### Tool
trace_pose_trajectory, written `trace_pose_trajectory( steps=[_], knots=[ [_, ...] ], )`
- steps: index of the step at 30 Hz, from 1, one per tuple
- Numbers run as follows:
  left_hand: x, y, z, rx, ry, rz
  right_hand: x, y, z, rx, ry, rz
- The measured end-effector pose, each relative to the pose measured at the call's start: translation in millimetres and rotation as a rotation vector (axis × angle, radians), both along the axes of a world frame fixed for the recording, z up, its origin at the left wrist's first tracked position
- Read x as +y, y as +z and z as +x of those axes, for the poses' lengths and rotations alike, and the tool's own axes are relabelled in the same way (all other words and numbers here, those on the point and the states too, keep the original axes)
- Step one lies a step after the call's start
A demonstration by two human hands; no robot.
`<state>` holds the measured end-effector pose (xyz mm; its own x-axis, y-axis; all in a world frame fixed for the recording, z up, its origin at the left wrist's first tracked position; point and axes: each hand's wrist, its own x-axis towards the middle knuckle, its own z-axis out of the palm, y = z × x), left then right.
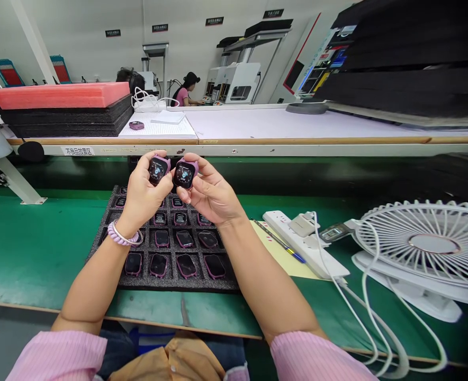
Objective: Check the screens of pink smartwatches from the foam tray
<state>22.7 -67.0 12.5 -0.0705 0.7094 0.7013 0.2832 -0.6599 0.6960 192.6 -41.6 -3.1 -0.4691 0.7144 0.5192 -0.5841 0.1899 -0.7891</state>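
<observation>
My left hand (142, 196) is closed on a purple smartwatch body (157, 169) with a lit screen. My right hand (212, 193) grips a second purple smartwatch body (185, 173), also lit. Both are held side by side, raised above a black foam tray (166, 280) on the green bench. The tray holds several more purple watch bodies (186, 264) in its pockets, most with dark screens. A purple coil band sits on my left wrist.
To the right lie a white power strip (301, 243) with plugs and cables, a pen on yellow paper (285, 254), and a white desk fan (424, 248). Behind the belt stands a raised shelf with stacked black and pink foam (63, 106). A person sits far back.
</observation>
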Motion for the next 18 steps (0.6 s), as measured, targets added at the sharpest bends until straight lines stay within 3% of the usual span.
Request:
trace_pose_trajectory(
  steps=[11,18],
  knots=[
    [0.1,0.1,-1.4,0.023,0.005,0.019,1.2,-0.8,1.0,0.047,0.068,0.005],
    [1.6,-0.7,-1.5,-0.007,-0.022,0.02,0.7,-1.4,2.4,-0.016,-0.03,-0.031]
  ],
)
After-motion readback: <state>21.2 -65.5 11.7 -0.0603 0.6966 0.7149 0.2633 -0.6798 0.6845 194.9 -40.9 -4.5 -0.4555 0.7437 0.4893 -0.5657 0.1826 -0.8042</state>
